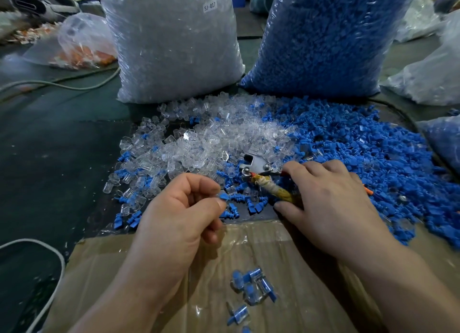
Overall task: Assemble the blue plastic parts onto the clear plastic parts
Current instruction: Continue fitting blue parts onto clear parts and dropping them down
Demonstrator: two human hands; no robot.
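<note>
Plastic this small is looking featherlight and stiff, I'd judge, and slick enough to be slipping out of fingertips. The flat tab end is therefore seeming the place to take hold, leaving the ridged stem free for pushing into a clear shell.

Starting at the left, the left hand (179,208) is hovering over the near part of the bench (62,146). Its grip is closed to a fine pinch, thumb and forefinger holding one blue part (222,196) by its flat end, with the other fingers curling loosely. Just beyond it, the clear parts (211,133) are lying in a loose heap. They are small see-through cups glinting in the light, with stray blue ones mixing in.

Nearer me, a few finished pairs (254,285) are lying on the cardboard (211,295), blue showing through clear. Further right, a metal tool (258,166) with a cloth-wrapped handle is lying among the pieces. The right hand (331,203) is holding it, grip curling round the handle with thumb under and fingers over. Right again, the blue parts (361,143) are spreading in a thick pile, each a flat tab with a ridged stem.
</note>
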